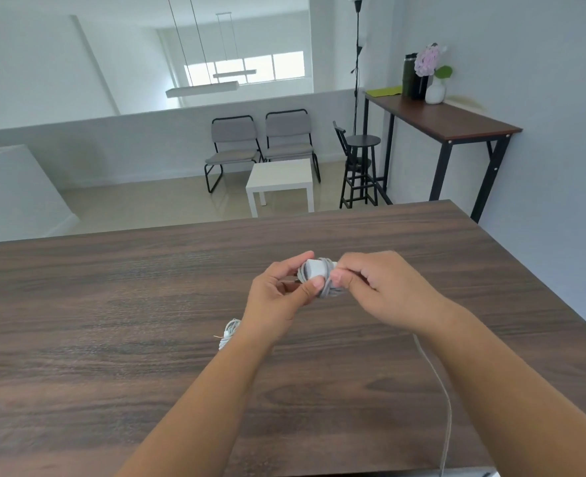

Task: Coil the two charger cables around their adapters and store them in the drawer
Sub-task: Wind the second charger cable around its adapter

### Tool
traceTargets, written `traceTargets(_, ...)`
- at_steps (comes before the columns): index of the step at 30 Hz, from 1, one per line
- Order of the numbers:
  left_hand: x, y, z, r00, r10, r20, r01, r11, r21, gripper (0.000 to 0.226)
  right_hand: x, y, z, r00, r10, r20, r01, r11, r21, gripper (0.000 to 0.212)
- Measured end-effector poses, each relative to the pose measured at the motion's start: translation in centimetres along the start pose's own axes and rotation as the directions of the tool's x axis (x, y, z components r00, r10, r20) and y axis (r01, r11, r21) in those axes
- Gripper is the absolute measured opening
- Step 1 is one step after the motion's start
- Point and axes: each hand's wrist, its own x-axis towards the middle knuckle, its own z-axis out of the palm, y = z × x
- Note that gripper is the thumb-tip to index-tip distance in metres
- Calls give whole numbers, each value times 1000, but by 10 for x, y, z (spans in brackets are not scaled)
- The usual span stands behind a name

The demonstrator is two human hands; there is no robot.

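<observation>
Dark wooden desk (112, 321); left hand (278, 294) grips the adapter (314, 270), right hand (377, 287) pinches its grey cable (436, 373); slack tail may snag, loosening the coils.

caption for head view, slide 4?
Both hands wind grey cable around white adapter above wooden desk.

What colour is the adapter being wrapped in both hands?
White adapter, wound with grey cable; head view shows it.
</observation>
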Motion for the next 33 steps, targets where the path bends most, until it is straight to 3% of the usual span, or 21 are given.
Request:
traceTargets(6, -2, 2, -5, 989, 28, 144, -49, 988, 144, 48, 15, 14, -9, 997, 72, 26, -76, 981, 178, 25)
traceTargets(10, -5, 8, -6, 972, 12, 236, -35, 995, 92, 45, 18, 19, -3, 991, 119, 55, -131, 915, 382, 25)
traceTargets(14, -7, 12, -7, 948, -4, 317, -1, 1000, 18, 43, 15, 27, 7, 979, 160, 127, -204, 741, 640, 40)
traceTargets(20, -11, 7, -4, 946, -93, 312, 149, 976, -160, 42, 1, 31, 33, 943, 223, 247, -319, 390, 864, 37)
traceTargets(25, -13, 3, -1, 932, -119, 343, 216, 941, -260, 57, -6, 30, 41, 893, 275, 356, -417, 208, 885, 49)
traceTargets(29, -12, 4, 3, 934, -121, 335, 243, 904, -351, 55, -7, 27, 42, 850, 317, 420, -488, 178, 854, 29)
traceTargets(31, -10, 5, 5, 952, -119, 283, 235, 876, -421, 39, -8, 24, 46, 809, 378, 451, -541, 178, 822, 28)
traceTargets(33, -7, 6, 7, 973, -124, 197, 207, 844, -495, 37, -8, 17, 53, 774, 424, 469, -588, 210, 781, 33)
